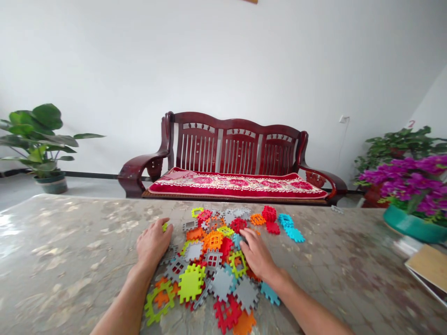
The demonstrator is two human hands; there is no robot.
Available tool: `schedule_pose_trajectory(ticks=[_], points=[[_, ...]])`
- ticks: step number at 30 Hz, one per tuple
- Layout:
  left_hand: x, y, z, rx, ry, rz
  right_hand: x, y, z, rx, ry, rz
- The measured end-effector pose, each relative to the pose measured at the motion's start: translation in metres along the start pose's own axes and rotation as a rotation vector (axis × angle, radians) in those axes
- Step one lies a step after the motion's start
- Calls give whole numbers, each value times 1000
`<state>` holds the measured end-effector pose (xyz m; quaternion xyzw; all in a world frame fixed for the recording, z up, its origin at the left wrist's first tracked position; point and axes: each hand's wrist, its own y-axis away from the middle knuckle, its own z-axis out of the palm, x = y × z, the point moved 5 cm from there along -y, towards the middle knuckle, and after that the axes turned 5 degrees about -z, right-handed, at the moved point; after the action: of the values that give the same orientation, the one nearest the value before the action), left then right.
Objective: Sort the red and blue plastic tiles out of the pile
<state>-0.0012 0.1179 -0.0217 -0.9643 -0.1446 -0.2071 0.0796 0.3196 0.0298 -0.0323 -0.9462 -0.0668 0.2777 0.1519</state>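
Note:
Between the thumb and fingers of my left hand (153,239), at the left edge of the pile, a small part of a lime-green interlocking plastic tile (165,227) shows; the rest is hidden by the hand. Over the pile's right side reaches my right hand (257,255), fingers apart, its fingertips by a red tile (238,225) and a blue tile (237,240). A lime window-frame tile (238,264) lies just left of that hand. Notched grey (221,284), orange (213,240) and solid lime tiles (192,283) overlap between my forearms.
At the pile's far right, red tiles (269,213) are stacked beside blue tiles (286,220). Purple flowers in a teal planter (412,224) and a box-like object (428,267) stand at the table's right. Beyond the patterned table (87,260) is a wooden bench (240,144).

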Motion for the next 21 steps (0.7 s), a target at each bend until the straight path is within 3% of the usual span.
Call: schedule_pose_trajectory(ticks=[4,8,11,14,21], points=[[0,-1,1,1,4,7,-1,-15,-10,62,-52,-74],[-1,-1,2,19,6,17,18,-42,-19,178,133,-7],[-1,-1,2,39,11,24,27,-57,-11,90,266,96],[-1,-1,2,36,17,24,21,-60,0,6,325,126],[3,1,1,-1,27,36,-3,-54,9,-63,162,24]])
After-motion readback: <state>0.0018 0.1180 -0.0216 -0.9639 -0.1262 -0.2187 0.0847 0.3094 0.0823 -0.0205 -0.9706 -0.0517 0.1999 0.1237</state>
